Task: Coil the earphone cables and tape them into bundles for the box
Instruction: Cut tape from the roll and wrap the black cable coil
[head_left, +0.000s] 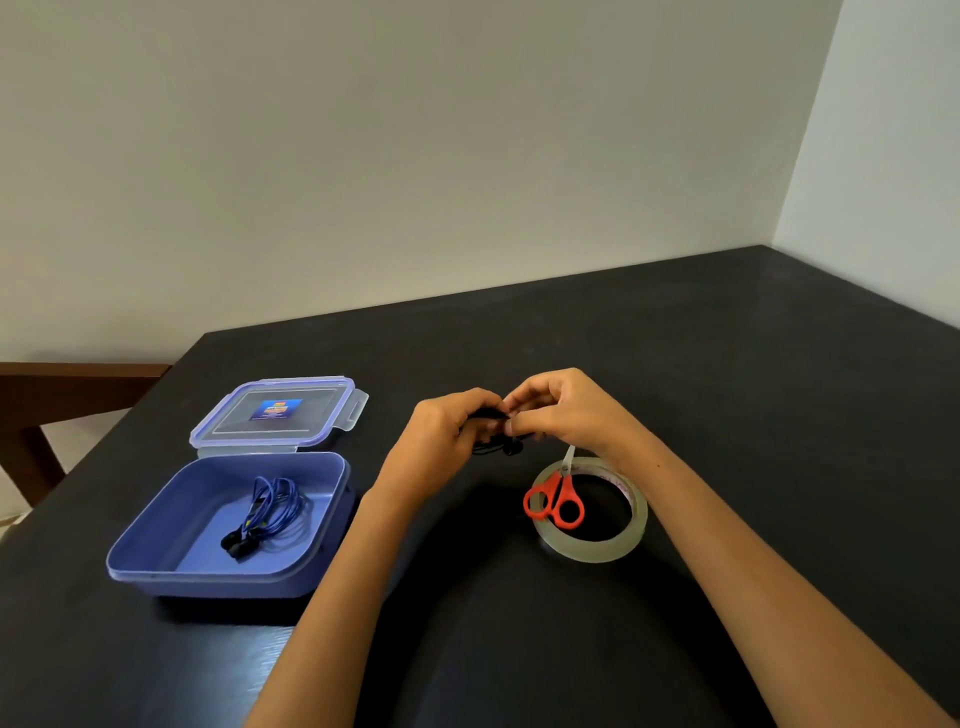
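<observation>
Your left hand (441, 441) and right hand (566, 410) meet above the table (727, 364), fingertips together. The fingers of your left hand are curled round the black earphones (498, 442), gripping the bundle from the left. The fingers of your right hand are bent and pinch the same bundle at its top from the right. The bundle sits between the two sets of fingers, with loops of cable and the earbuds hanging just below them, clear of the table. Whether any tape is on the bundle cannot be told. The tape roll (589, 552) lies flat on the table just below and right of your right fingers, under the right wrist, with a loose tape end standing up from its far rim. The scissors (556, 501) with orange handles rest across that roll, blades pointing towards your right fingers. The box (192, 499) sits open, well to the left of your left fingers and nearer to you. It contains the blue earphones (270, 514), coiled. The lid (275, 410) lies flat just behind the box, level with your left fingers. A wooden chair (52, 395) stands at the far left, beyond the table edge.
</observation>
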